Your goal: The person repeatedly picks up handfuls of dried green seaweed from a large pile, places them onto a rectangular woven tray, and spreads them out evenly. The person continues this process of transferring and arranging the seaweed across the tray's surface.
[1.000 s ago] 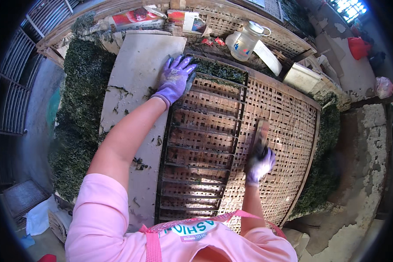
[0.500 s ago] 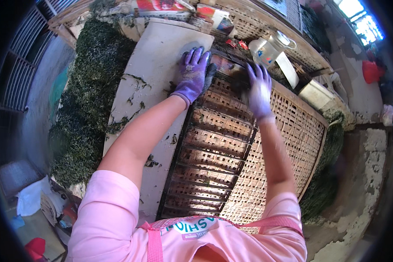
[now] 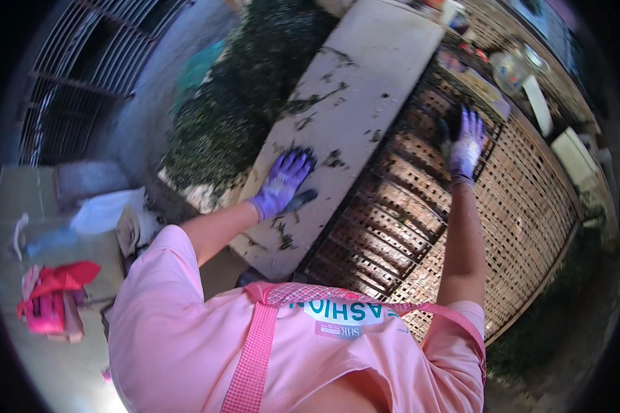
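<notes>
My left hand (image 3: 282, 184), in a purple glove with dark fingertips, rests on a pale board (image 3: 375, 76), its fingers extended. Wet-looking dark green scraps lie scattered over this board, several around the hand. To the right, my right hand (image 3: 467, 144) wears a similar glove and stretches its fingers near the far right corner of a dark frame with crossbars (image 3: 387, 199). I cannot tell whether the hand touches the frame. Beneath the frame spreads a woven bamboo mat (image 3: 523, 213), showing through between the bars.
A dark green heap (image 3: 220, 120) borders the board's left side. A clear jar (image 3: 510, 72) and a white block (image 3: 575, 158) stand beyond the mat. Pink and red items (image 3: 52, 303) lie on a surface at the lower left. Metal bars (image 3: 69, 89) stand at the upper left.
My view has turned to the left. My left hand has slid from the board's far right edge toward me and its left side. My right hand stays near the frame's far right corner.
</notes>
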{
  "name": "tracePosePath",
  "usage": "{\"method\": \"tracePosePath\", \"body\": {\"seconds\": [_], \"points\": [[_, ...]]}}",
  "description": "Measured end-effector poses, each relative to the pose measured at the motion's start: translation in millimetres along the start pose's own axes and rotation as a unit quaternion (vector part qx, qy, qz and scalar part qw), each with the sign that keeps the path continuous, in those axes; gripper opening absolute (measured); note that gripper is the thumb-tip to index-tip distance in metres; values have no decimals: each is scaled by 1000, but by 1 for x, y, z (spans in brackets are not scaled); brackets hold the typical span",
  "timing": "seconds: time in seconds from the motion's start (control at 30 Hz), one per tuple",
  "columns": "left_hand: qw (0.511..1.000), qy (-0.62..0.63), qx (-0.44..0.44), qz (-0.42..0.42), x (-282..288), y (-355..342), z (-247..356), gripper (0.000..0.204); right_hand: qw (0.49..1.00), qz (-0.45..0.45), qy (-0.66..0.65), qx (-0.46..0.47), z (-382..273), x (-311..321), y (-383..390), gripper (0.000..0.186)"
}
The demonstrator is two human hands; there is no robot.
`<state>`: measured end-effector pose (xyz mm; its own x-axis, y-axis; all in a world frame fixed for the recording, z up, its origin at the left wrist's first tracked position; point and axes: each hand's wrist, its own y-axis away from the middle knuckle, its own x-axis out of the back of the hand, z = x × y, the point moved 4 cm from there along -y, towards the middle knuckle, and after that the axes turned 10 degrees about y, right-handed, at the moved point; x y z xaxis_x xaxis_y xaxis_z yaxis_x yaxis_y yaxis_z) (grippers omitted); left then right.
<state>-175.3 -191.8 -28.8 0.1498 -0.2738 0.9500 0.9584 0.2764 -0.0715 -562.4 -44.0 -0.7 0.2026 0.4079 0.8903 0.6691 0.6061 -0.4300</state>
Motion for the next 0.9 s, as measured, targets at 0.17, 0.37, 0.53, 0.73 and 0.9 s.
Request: {"method": "tracePosePath", "body": {"seconds": [0.17,0.37,0.53,0.73,0.9], "points": [[995,2,95,-6,-7,34,1,73,997,55,44,37,15,-5,2,66],[944,64,229,228,35,-95,-73,57,975,220,-32,31,-116,25,82,71],[981,135,-94,107,27,-76,-90,36,900,-210,-50,380,-304,24,279,67],[923,291,-18,252,47,104,-199,37,938,-197,-22,283,-464,-23,204,69],[881,218,275,317,73,268,-247,44,894,-167,66,410,-637,-103,157,82]]}}
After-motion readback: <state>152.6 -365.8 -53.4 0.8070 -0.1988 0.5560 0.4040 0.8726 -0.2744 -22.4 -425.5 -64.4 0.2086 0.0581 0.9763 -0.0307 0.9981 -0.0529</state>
